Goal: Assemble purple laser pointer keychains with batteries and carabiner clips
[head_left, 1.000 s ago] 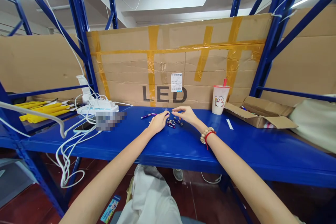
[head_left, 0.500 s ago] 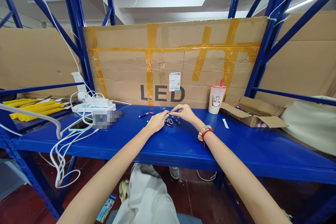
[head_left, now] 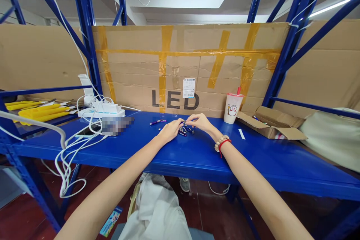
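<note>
My left hand (head_left: 170, 130) and my right hand (head_left: 200, 122) meet above the blue tabletop (head_left: 135, 153), fingertips nearly touching. Both are closed in a pinch around a small dark purple piece, mostly covered by the fingers; its exact kind cannot be made out. Just below them lies a small heap of shiny purple metal pieces with silver clips (head_left: 183, 131), partly hidden by my left hand. A slim purple tube with silver ends (head_left: 158, 122) rests apart from the heap, left of my left hand.
To the right stand a lidded cup with a red straw (head_left: 233, 108) and an open cardboard box (head_left: 277, 133), with a white strip (head_left: 241, 134) nearby. A power strip (head_left: 108, 109) and tangled white cables (head_left: 66, 157) are on the left. A cardboard panel (head_left: 135, 71) closes the back.
The view has shifted slightly. Both hands stay together over the heap, and the fingertips of my right hand have moved a little around the small piece.
</note>
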Motion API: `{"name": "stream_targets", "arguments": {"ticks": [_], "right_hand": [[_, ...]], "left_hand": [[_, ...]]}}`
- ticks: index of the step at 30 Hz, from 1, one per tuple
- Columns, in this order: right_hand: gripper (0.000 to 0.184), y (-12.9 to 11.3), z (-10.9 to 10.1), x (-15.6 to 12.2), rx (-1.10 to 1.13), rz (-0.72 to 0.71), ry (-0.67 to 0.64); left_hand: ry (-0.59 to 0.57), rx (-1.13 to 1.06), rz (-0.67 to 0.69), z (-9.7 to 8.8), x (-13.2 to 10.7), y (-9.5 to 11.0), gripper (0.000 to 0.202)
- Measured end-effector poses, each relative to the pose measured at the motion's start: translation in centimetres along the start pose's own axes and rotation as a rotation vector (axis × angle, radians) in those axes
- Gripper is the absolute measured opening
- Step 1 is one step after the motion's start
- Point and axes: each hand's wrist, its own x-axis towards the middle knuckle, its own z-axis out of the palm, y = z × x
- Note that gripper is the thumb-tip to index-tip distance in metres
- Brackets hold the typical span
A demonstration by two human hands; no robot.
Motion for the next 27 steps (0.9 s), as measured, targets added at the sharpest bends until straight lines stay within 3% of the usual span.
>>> {"name": "stream_targets", "arguments": {"ticks": [14, 27], "right_hand": [[0.013, -0.17, -0.16, -0.87, -0.055, 0.047, -0.077], [0.016, 0.12, -0.17, -0.64, -0.077, 0.056, -0.055]], "left_hand": [[0.006, 0.114, 0.132, 0.2, 0.12, -0.59, 0.016], [-0.003, 0.147, 0.113, 0.23, 0.31, -0.71, 0.02]]}}
